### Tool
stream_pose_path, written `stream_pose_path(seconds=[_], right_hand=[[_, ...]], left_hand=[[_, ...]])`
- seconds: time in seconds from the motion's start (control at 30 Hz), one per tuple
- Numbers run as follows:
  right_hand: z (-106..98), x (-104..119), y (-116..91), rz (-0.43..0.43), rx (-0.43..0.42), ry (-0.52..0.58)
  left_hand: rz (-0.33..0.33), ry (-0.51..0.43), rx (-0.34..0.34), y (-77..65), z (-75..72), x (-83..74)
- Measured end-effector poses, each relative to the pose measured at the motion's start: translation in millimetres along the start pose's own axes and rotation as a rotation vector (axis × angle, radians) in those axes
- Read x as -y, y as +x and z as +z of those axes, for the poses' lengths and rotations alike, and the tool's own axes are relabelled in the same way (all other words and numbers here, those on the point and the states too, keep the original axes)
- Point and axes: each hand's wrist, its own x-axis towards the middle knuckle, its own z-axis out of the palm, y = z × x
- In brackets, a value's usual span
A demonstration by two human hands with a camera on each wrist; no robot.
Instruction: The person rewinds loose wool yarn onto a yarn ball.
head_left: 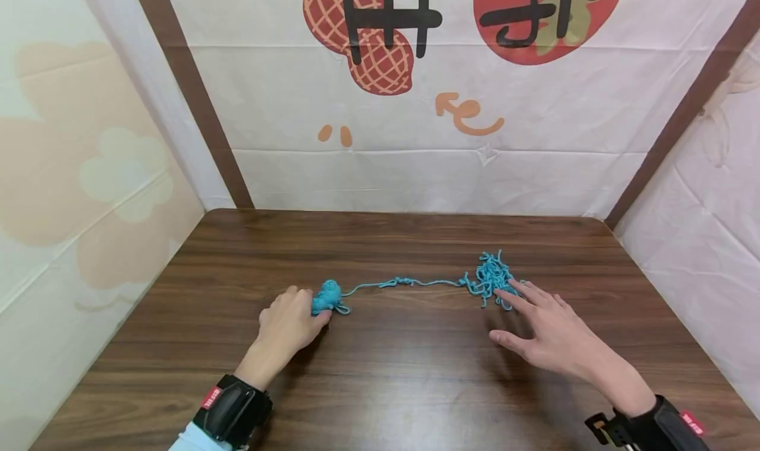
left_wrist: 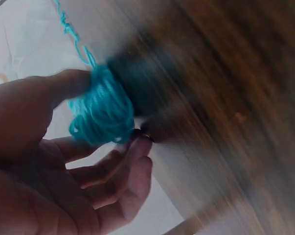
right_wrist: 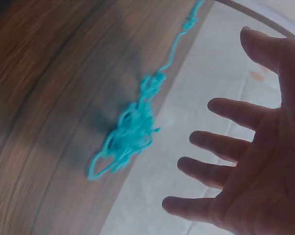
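Note:
A small wound ball of blue yarn [head_left: 328, 297] is held in my left hand [head_left: 287, 322], between thumb and fingers, as the left wrist view confirms with the yarn ball [left_wrist: 105, 107] gripped there. From it a single strand [head_left: 436, 282] with small knots runs right across the table to a loose tangle of the same yarn [head_left: 493, 276]. My right hand [head_left: 549, 329] hovers just beside the tangle, fingers spread. In the right wrist view the fingers of the right hand [right_wrist: 250, 147] are straight and apart from the tangle [right_wrist: 130, 129].
The brown wood-grain table [head_left: 404, 372] lies under both hands. Behind it hangs a white printed cloth [head_left: 410, 174], and further cloth panels stand at the left [head_left: 107, 174] and right. Black straps with cameras sit on both wrists.

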Motion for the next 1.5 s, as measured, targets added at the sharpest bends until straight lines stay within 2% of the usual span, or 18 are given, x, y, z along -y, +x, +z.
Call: stream_pose_path(seconds=[0.07, 0.17, 0.23, 0.3, 0.4, 0.5, 0.63, 0.7, 0.77, 0.9, 0.97, 1.03, 1.13, 1.2, 1.23, 1.3, 1.4, 1.5], right_hand=[[2.1, 8.6, 4.5, -0.041, -0.042, 0.045], [8.5, 28.1, 17.1, -0.122, -0.126, 0.152], [13.9, 46.6, 30.5, -0.184, -0.183, 0.265], [18.8, 66.8, 46.0, -0.239, -0.192, 0.420], [24.5, 93.6, 66.2, -0.288, -0.110, 0.725], [27.7, 108.8, 76.5, -0.261, 0.004, 0.993], [27.4, 111.9, 76.8, -0.193, 0.029, 1.127], [24.0, 110.5, 73.4, -0.174, -0.001, 1.110], [18.8, 109.6, 69.2, -0.185, -0.045, 1.024], [4.0, 110.4, 60.9, -0.267, -0.167, 0.787], [-3.7, 109.8, 57.5, -0.315, -0.228, 0.705], [-10.9, 106.6, 54.9, -0.340, -0.283, 0.645], [-18.8, 96.9, 52.4, -0.314, -0.335, 0.579], [-21.9, 88.5, 52.4, -0.266, -0.338, 0.558], [-23.3, 84.3, 52.5, -0.245, -0.329, 0.549], [-25.7, 77.1, 52.9, -0.211, -0.288, 0.540], [-27.8, 70.3, 54.3, -0.205, -0.224, 0.510], [-28.9, 69.0, 56.2, -0.217, -0.195, 0.472]], left_hand=[[0.014, -0.056, -0.007, 1.7, -3.7, -0.8], [0.095, -0.214, -0.025, 1.1, -15.5, -8.0], [0.173, -0.344, -0.018, -0.9, -25.5, -18.5], [0.246, -0.478, 0.004, -4.2, -34.8, -31.9], [0.305, -0.641, 0.046, -9.3, -43.6, -51.8], [0.330, -0.734, 0.044, -12.3, -46.9, -66.1], [0.310, -0.793, -0.077, -10.0, -48.7, -73.8], [0.285, -0.819, -0.156, -7.8, -49.3, -74.5], [0.254, -0.855, -0.205, -5.7, -49.2, -74.6], [0.188, -0.908, -0.232, -2.6, -47.2, -77.1], [0.141, -0.961, -0.217, -0.8, -45.9, -78.8], [0.103, -1.063, -0.167, 0.9, -46.0, -80.3], [0.096, -1.281, -0.004, 2.5, -47.8, -80.4], [0.161, -1.390, 0.143, 2.0, -48.5, -78.4], [0.225, -1.424, 0.219, 1.5, -48.0, -76.7], [0.387, -1.398, 0.341, 0.0, -45.3, -73.7], [0.592, -1.212, 0.434, -3.5, -40.8, -74.0], [0.650, -0.897, 0.418, -8.7, -38.2, -81.3]])
